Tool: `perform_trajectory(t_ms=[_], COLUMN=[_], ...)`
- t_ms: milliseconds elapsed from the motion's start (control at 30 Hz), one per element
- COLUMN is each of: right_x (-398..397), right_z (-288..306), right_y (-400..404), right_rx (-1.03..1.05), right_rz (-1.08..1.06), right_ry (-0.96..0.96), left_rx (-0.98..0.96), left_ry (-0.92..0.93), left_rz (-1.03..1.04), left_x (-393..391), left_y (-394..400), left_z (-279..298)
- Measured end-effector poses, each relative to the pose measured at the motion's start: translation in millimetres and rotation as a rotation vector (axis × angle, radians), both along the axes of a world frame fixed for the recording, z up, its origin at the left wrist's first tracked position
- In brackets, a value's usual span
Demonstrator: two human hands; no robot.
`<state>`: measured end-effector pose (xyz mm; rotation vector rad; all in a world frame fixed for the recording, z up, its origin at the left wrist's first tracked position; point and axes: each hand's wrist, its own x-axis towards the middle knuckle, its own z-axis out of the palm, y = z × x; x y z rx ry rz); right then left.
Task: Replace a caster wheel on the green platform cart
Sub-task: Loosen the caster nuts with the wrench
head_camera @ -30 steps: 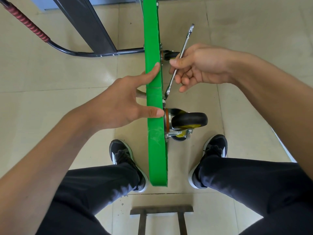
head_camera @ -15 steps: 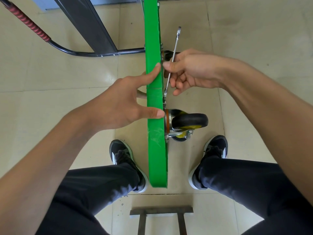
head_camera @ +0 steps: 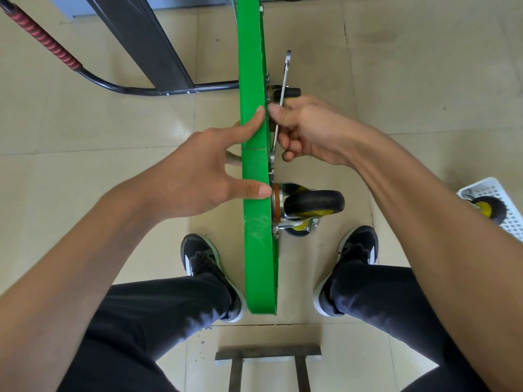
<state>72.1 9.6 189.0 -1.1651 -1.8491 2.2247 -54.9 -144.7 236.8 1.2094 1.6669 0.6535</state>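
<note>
Cart: we saw the green platform cart [head_camera: 256,171] standing on edge on the tiled floor [head_camera: 85,131], between our two shoes, its deck edge toward us.
Left hand: our left hand [head_camera: 203,176] gripped the deck edge, thumb and forefinger curled over the green rim, other fingers hidden behind it.
Right hand: our right hand [head_camera: 305,128] held a combination wrench [head_camera: 283,94], fingers curled round its shank, just beside the left forefinger tip.
Wrench: it ran nearly parallel to the deck; its lower end sat at the mounting plate below the right hand, its upper end stuck out beyond the knuckles.
Caster wheel: the black-and-yellow caster wheel [head_camera: 311,205] was on the cart's underside, just beside the left thumb tip.
Farther caster: a second caster [head_camera: 285,93] showed beyond the right hand.
Basket: a white basket [head_camera: 503,219] with a loose wheel [head_camera: 488,209] lay well right of the right forearm.
</note>
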Motion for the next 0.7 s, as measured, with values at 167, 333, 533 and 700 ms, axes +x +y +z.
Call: perform_trajectory(t_ms=[167, 333, 533, 700], right_x=[3.5, -0.4, -1.1, -2.4], right_z=[1.6, 3.2, -6.1, -15.1], right_y=[-6.5, -7.2, -0.3, 1.9], right_rx=[0.112, 0.142, -0.036, -0.186], right_rz=[-0.018, 0.001, -0.016, 0.033], right_ry=[0.052, 0.066, 0.016, -0.101], left_rx=[0.004, 0.007, 0.004, 0.004], left_ry=[0.008, -0.011, -0.025, -0.031], left_rz=[0.001, 0.006, 0.009, 0.010], left_x=[0.2, 0.1, -0.2, -0.3], left_y=[-0.1, -0.3, -1.3, -1.3], left_z=[-0.6, -1.5, -2.8, -2.6])
